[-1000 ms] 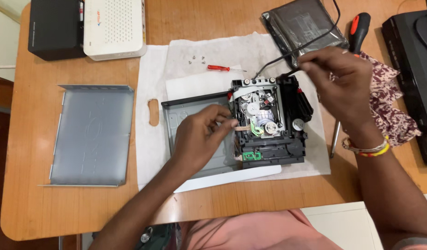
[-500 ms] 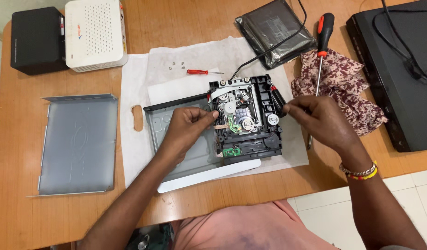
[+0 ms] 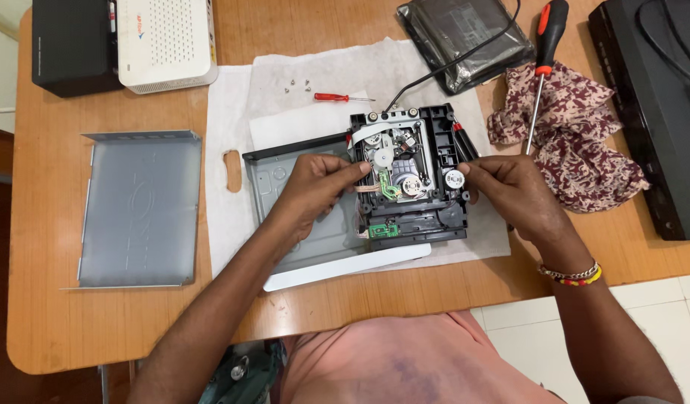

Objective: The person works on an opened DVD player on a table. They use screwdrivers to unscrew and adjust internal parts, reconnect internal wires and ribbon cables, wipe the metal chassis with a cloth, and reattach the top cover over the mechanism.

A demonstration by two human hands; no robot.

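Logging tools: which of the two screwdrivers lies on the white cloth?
The small red-handled screwdriver, beside the loose screws. The large screwdriver rests across the patterned rag.

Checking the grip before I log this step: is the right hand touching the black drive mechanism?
Touching. The head view shows the right hand with its fingertips pressed against the right edge of the black drive mechanism, no gap between them.

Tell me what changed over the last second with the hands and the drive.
The right hand came down from the cable at the far edge of the black drive mechanism to grip its right side. The left hand stayed on the left side, fingers at the ribbon cable. The big screwdriver, small red screwdriver and metal cover stayed put.
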